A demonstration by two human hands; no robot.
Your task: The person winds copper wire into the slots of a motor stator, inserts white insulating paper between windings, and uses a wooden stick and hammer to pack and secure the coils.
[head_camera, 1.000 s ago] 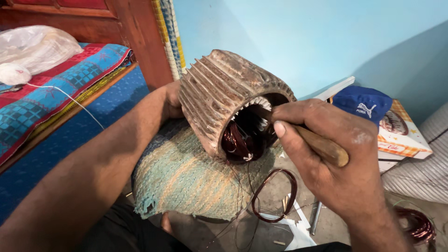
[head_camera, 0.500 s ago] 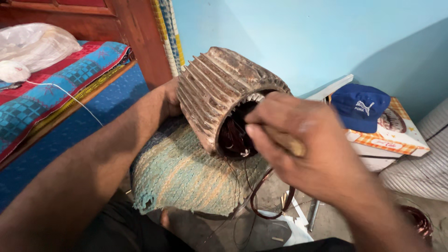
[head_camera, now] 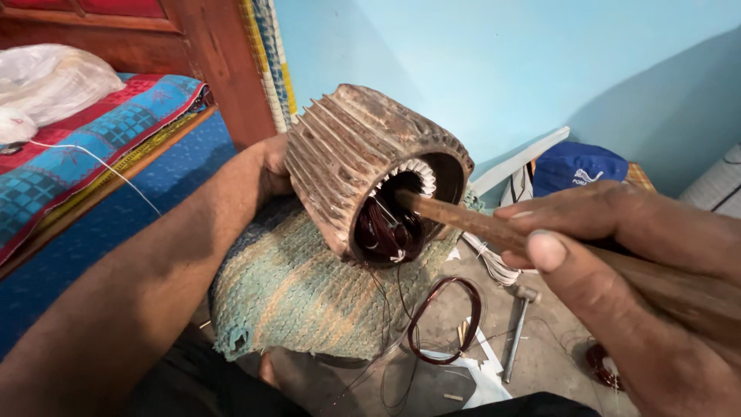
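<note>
Head view, rusty finned stator (head_camera: 347, 154) braced by left hand (head_camera: 272, 166), right hand (head_camera: 617, 255) gripping wooden stick (head_camera: 471, 220)

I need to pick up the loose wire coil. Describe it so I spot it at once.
Start at the ribbed motor housing on the green cloth. Below its open end, on the floor, lies the coil: a dark reddish wire loop, left of the small hammer.

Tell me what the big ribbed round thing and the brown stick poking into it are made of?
The ribbed round housing looks like cast metal, dull and rusty brown, with stiff fins along its side. Inside it, the dark red windings look like glossy coated copper wire. The brown stick, held in the right hand, looks like wood: matte and grainy, though that is not certain.
</note>
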